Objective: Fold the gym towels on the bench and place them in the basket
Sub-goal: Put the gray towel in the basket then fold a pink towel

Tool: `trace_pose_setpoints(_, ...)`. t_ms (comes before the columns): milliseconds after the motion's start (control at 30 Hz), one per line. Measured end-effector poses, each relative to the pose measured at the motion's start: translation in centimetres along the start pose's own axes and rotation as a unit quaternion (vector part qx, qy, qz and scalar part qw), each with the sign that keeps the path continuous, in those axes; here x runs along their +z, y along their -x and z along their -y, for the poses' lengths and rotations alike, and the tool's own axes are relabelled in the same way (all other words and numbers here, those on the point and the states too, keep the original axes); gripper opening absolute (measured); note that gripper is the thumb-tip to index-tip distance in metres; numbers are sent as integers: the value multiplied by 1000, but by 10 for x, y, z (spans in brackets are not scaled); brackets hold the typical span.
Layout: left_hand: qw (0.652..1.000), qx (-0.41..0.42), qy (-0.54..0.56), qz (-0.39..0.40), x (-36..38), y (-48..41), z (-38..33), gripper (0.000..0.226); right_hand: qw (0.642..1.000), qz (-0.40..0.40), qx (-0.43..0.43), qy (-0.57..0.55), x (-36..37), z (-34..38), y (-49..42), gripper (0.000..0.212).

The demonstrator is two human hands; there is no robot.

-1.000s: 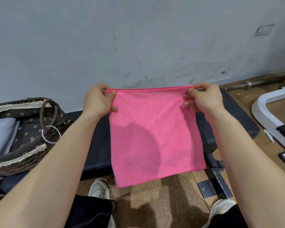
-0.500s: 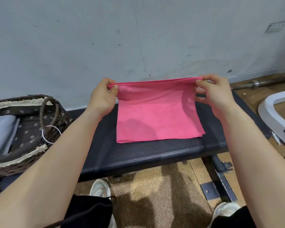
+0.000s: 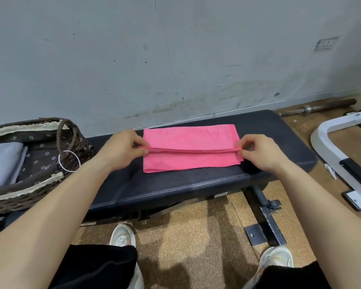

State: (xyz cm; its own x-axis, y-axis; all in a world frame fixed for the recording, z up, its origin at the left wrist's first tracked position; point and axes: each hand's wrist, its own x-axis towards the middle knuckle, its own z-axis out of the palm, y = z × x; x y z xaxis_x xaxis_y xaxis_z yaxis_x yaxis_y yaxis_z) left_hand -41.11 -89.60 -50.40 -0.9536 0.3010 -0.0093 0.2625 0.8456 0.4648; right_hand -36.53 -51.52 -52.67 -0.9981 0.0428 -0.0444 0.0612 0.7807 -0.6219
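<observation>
Pink microfibre towel (image 3: 188, 138) now down on the black padded bench (image 3: 175, 184), mid-fold.
A second ago it hung in the air. Now the left hand (image 3: 121, 149) and right hand (image 3: 261, 153) pinch its doubled edge ends, held over its middle; another fold likely precedes the brown wicker basket (image 3: 29, 192) at left.

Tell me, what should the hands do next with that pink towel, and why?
Probably draw the pinched edge toward the person and lay it on the near edge of the pink towel. The left hand and right hand each pinch one end of that edge, which sits raised across the middle of the towel on the bench, so this fold looks only half laid.
</observation>
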Motion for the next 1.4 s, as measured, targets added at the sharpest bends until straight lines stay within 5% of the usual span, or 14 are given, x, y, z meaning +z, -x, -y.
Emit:
trace_pose_setpoints(367,995,6,-52,90,-7,9,-5,18,995,-9,-79,54,-6,-1,13,17)
trace_pose_setpoints(833,973,-29,-134,186,1,6,-16,10,977,91,-20,193,-6,4,14,19)
trace_pose_setpoints(967,981,-30,-118,152,3,0,-36,17,980,27,-25,198,-1,29,12,24)
trace_pose_setpoints(1100,996,36,-79,28,31,-25,-60,10,986,-13,-73,148,29,54,-5,33)
trace_pose_setpoints(1167,996,52,-65,-12,52,-38,-70,26,986,-6,-88,141,49,63,-16,39)
trace_pose_setpoints(1400,984,0,-175,44,93,-64,-63,56,972,64,-70,215,96,64,-44,70)
